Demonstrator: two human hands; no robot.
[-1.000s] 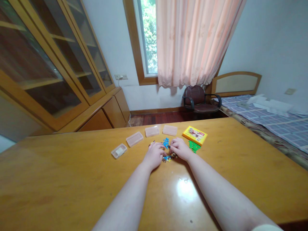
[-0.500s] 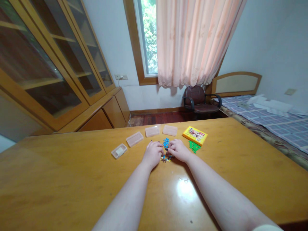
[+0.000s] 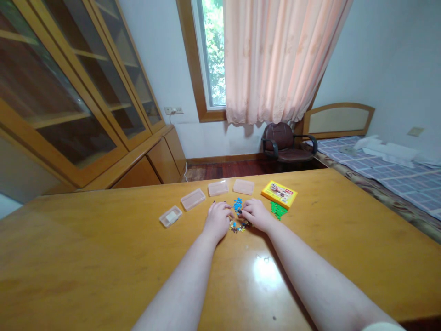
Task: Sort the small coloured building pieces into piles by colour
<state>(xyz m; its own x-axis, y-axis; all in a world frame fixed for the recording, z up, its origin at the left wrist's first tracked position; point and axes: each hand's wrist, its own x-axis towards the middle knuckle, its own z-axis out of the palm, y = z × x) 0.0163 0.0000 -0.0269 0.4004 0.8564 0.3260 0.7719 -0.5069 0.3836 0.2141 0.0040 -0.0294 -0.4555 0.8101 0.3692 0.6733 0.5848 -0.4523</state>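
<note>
My left hand (image 3: 218, 218) rests on the table at the left of a mixed pile of small pieces (image 3: 237, 229), its fingers bent but apart and curving round the pile's edge. Across from it is my right hand (image 3: 257, 214), thumb and fingertips drawn together low over the pieces; anything between them is too small to make out. Just beyond the fingertips lies a heap of small blue pieces (image 3: 237, 202). The mixed pile shows brown, white, yellow, dark and blue bits, partly hidden by both hands. Green pieces (image 3: 278, 210) lie to the right of my right hand.
Clear plastic boxes stand in an arc beyond my hands: one holding something white (image 3: 170, 216), a second (image 3: 193, 199), a third (image 3: 218, 188) and another (image 3: 243, 186). A yellow box (image 3: 279, 194) lies behind the green pieces. Past the wooden table (image 3: 103, 257) stands a chair (image 3: 284, 142).
My right fingertips have shifted slightly among the pieces, and the fingers of my left hand have moved a little. A blue bit in the mixed pile shows more clearly now.
</note>
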